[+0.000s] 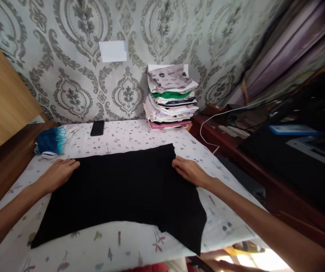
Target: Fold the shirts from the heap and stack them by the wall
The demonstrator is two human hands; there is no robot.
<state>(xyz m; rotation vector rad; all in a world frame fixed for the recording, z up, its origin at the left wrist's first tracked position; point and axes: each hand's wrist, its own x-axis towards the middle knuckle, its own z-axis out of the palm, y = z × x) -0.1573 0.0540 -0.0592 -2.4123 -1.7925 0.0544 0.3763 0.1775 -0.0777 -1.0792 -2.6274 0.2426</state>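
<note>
A plain black garment [123, 185] lies spread out on the white patterned bed sheet [94, 249]. Its lower edge curves inward, and one corner droops toward the sheet's near edge at the right; its exact kind is not clear. At the upper left corner my left hand [59, 173] has its fingers closed on the cloth. My right hand [191, 170] pinches the garment's right side, just below its top right corner. Between the two hands the cloth lies mostly flat.
Against the wall stands a tall stack of folded clothes [171, 98]. A black phone [97, 128] rests at the back, with a blue folded garment [49, 140] left of it. A white cable [230, 112] runs over the dark red wooden furniture [236, 155] at right.
</note>
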